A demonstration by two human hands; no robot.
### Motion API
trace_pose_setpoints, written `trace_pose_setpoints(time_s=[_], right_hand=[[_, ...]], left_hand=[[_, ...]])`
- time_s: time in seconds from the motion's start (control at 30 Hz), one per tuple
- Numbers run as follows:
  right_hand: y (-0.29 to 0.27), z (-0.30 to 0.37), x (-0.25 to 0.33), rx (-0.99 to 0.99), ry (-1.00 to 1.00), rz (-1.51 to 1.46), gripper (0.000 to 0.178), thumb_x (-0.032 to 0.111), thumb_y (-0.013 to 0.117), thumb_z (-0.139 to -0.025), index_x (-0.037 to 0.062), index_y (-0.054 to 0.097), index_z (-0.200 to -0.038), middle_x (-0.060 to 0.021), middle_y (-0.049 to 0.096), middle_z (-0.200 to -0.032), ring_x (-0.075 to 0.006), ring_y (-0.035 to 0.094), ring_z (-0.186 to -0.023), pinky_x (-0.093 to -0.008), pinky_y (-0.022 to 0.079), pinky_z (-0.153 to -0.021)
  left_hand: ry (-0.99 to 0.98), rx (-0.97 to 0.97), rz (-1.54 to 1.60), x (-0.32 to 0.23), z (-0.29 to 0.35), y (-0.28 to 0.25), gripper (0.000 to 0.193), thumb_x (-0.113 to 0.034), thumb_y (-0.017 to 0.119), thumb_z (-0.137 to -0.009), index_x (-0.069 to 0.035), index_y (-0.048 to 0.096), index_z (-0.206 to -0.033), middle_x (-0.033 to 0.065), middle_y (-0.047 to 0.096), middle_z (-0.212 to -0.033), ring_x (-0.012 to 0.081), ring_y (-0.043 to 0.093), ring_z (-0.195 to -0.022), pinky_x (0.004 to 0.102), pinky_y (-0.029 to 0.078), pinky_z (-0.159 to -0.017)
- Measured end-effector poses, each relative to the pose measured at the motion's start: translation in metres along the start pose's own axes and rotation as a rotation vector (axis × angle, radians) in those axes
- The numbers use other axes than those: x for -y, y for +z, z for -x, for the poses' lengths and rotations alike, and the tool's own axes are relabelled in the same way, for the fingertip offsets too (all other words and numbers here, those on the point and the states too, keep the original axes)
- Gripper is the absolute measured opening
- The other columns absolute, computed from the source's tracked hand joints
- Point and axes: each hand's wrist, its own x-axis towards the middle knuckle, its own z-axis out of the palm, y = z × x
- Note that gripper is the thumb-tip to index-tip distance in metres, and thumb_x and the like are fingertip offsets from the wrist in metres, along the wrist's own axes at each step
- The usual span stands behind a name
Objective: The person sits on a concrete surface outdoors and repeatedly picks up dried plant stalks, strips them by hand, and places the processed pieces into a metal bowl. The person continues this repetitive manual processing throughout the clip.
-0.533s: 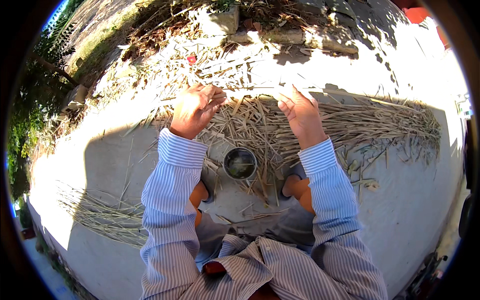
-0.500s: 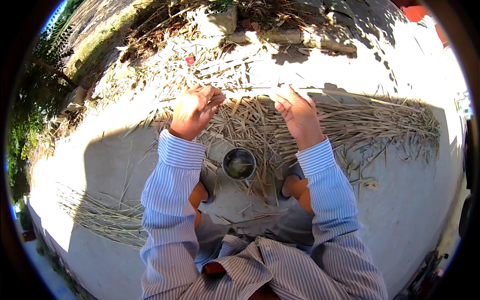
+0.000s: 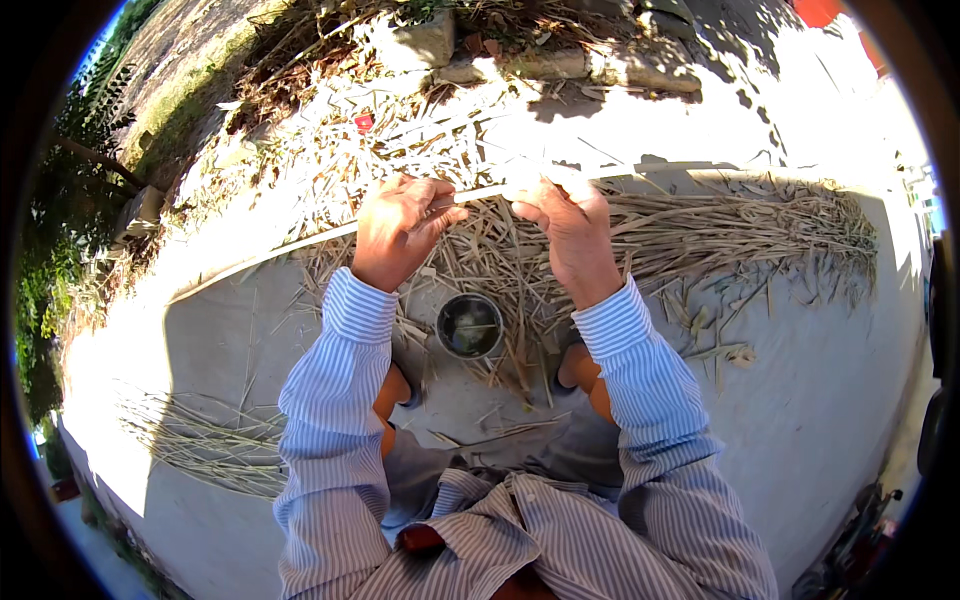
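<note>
A long, pale, flattened stalk [image 3: 480, 193] runs across in front of me, its left part slanting down toward the left. My left hand [image 3: 393, 232] pinches it between thumb and fingers. A short way to the right, my right hand [image 3: 577, 235] is closed on the same stalk, which carries on past it to the right. Below my hands a thick bundle of dry stalks [image 3: 740, 232] lies on the ground. A round metal cup [image 3: 497, 343] with something dark and a greenish piece inside stands between my feet.
A thinner spread of greenish stalks [image 3: 205, 440] lies at left. Dry scraps [image 3: 320, 170] litter the ground beyond my left hand, with a small red packet [image 3: 363, 123] among them. Stone blocks [image 3: 645, 72] line the far edge. Green plants [image 3: 45, 240] stand far left.
Both hands have come slightly nearer to each other, the right one moving left. The stalk now shows far out to the left of my left hand.
</note>
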Motion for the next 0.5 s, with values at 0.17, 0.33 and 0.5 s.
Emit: trace_pose_setpoints(time_s=[0.17, 0.33, 0.5], right_hand=[[0.013, 0.005, 0.005, 0.016, -0.008, -0.017, 0.028, 0.010, 0.055, -0.093, -0.0071, 0.055, -0.115, -0.0109, 0.064, -0.102, -0.0162, 0.065, -0.089, -0.0254, 0.055, -0.077], [0.001, 0.000, 0.001, -0.038, -0.022, 0.051, 0.027, 0.009, 0.055, -0.092, -0.0072, 0.054, -0.114, -0.0111, 0.064, -0.101, -0.0165, 0.065, -0.089, -0.0262, 0.055, -0.075], [-0.004, -0.003, 0.016, -0.054, -0.063, 0.052, 0.026, 0.007, 0.055, -0.091, -0.0071, 0.054, -0.113, -0.0100, 0.063, -0.101, -0.0182, 0.064, -0.090, -0.0308, 0.055, -0.076]], left_hand=[[-0.312, -0.114, 0.574, -0.002, -0.003, 0.024, 0.015, -0.013, 0.073, -0.081, -0.002, 0.066, -0.087, 0.0066, 0.070, -0.078, 0.0152, 0.063, -0.067, 0.0284, 0.048, -0.063], [-0.478, -0.587, 0.918, 0.055, -0.009, -0.045, 0.012, -0.010, 0.068, -0.086, 0.000, 0.063, -0.092, 0.0081, 0.070, -0.084, 0.0109, 0.063, -0.075, 0.0250, 0.050, -0.076], [-0.311, 0.076, -0.562, 0.060, 0.011, -0.054, 0.045, -0.040, 0.052, -0.092, 0.003, 0.060, -0.106, 0.0185, 0.065, -0.095, 0.0359, 0.055, -0.096, 0.0443, 0.041, -0.087]])
